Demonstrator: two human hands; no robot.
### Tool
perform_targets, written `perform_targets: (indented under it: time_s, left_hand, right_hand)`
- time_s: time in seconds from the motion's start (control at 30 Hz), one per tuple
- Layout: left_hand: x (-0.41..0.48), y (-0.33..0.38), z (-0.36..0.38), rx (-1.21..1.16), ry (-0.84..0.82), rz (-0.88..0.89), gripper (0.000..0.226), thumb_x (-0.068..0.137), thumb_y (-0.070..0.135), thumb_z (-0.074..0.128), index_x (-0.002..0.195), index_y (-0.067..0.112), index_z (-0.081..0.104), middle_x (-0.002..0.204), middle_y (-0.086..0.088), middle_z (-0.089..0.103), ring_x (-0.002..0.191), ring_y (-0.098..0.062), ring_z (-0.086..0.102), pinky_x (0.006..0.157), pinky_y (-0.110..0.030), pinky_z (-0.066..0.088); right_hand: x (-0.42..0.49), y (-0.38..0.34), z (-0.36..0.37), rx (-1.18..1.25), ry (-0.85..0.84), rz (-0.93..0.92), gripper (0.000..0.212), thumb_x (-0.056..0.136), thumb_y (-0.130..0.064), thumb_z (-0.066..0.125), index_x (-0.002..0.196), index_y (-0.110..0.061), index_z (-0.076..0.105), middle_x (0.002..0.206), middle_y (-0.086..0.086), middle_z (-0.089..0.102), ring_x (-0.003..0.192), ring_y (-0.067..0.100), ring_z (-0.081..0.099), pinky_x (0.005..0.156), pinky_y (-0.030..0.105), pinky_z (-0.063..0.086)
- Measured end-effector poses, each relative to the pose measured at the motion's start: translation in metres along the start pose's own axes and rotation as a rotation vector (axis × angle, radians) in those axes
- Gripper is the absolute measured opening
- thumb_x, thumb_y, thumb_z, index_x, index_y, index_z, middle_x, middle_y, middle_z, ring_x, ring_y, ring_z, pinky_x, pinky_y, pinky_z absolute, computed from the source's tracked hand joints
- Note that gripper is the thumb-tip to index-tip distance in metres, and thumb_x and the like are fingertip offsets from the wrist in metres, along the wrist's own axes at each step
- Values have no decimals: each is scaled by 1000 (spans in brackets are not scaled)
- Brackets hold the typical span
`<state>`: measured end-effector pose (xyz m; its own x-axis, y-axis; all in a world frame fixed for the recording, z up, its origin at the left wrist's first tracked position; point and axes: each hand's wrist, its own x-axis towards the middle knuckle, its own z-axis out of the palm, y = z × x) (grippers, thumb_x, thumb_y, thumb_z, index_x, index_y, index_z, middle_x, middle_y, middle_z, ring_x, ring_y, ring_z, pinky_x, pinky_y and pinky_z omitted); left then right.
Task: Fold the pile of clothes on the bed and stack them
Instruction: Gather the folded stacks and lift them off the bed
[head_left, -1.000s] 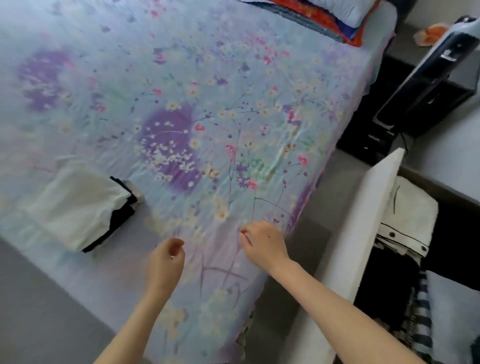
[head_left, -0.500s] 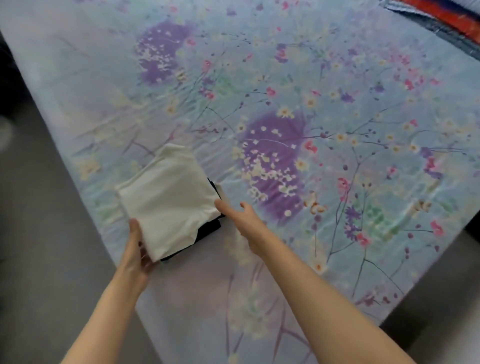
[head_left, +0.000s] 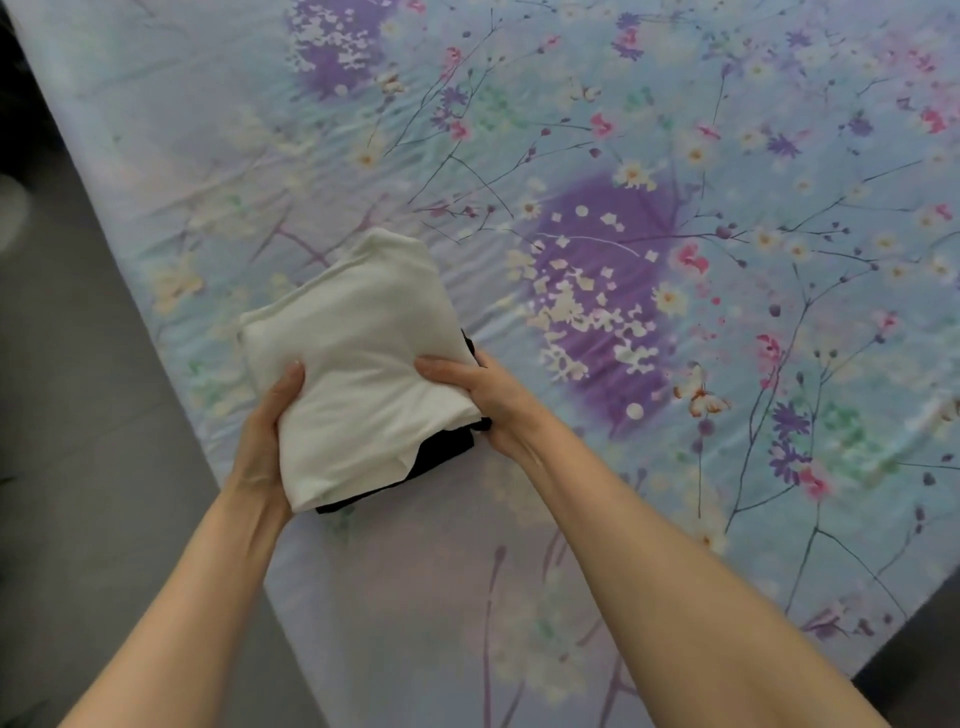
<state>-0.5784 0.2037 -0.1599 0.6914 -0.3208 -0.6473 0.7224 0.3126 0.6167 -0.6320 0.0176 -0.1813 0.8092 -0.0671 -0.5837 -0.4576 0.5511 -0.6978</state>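
Clasping the white garment (head_left: 353, 364) atop a black garment (head_left: 444, 457), with left hand (head_left: 262, 436) and right hand (head_left: 485, 397) on opposite sides. Stacking stage, seemingly. Next: squaring both layers on the bed (head_left: 701, 130).

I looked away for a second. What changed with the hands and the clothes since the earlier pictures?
Both hands, empty a second ago, moved over to the stack. The left hand now grips its left edge and the right hand its right side. The white piece stays on top of the black one, on the bed.
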Motion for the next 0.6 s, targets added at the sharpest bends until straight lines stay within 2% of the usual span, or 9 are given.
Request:
perform_targets:
  time_s: [0.07,0.17,0.3,0.37,0.4,0.43,0.47,0.6]
  left_hand:
    - [-17,-2,11,21,-50,18,41,94,30,45,76,17,79,94,-5,74,81,-20,72,59,-32,58]
    - [-48,-9,40,70,-127,10,45,95,23,41,70,20,78,83,-2,74,72,-17,72,53,-28,57]
    - [-95,-29,103,167,-291,-54,44,90,27,45,61,18,77,72,-3,73,61,-16,70,46,-25,54]
    - [-119,-46,139,214,-387,-95,21,67,36,72,63,16,78,73,-5,73,61,-17,71,47,-25,54]
    - [-133,-57,158,244,-446,-123,32,46,39,85,66,16,78,75,-6,74,64,-19,71,48,-26,54]
    - [-142,-69,171,271,-482,-166,50,26,39,92,68,15,79,77,-7,74,65,-20,71,49,-27,55]
    - [-150,-84,183,296,-501,-203,61,15,38,93,69,14,79,78,-8,74,66,-21,72,50,-28,55]
    - [-202,-154,232,418,-581,-379,72,3,31,93,70,9,77,74,-12,73,62,-24,71,48,-29,54]
  right_hand:
    - [-24,3,-7,67,20,-44,33,77,-7,72,108,-16,64,105,7,70,85,20,68,72,29,57]
    - [-77,1,-26,169,78,-118,49,68,-9,71,116,-14,62,108,8,70,91,22,68,78,32,57]
    - [-157,-15,-62,245,184,-214,65,64,-13,76,126,-9,58,115,11,68,99,26,68,77,32,57]
    - [-201,-22,-85,249,257,-265,68,61,-15,79,126,-10,58,117,11,68,103,28,67,82,35,57]
    - [-228,-24,-99,253,301,-297,66,62,-15,77,125,-11,59,116,11,68,103,29,67,83,36,57]
    - [-250,-24,-110,257,333,-327,62,64,-14,75,124,-11,59,115,10,69,102,29,67,82,36,57]
    - [-274,-23,-123,277,366,-347,59,66,-13,74,123,-11,60,113,10,70,101,28,68,80,35,58]
    - [-384,4,-172,346,490,-414,58,66,-9,71,123,-9,59,111,9,71,98,25,69,75,29,57]
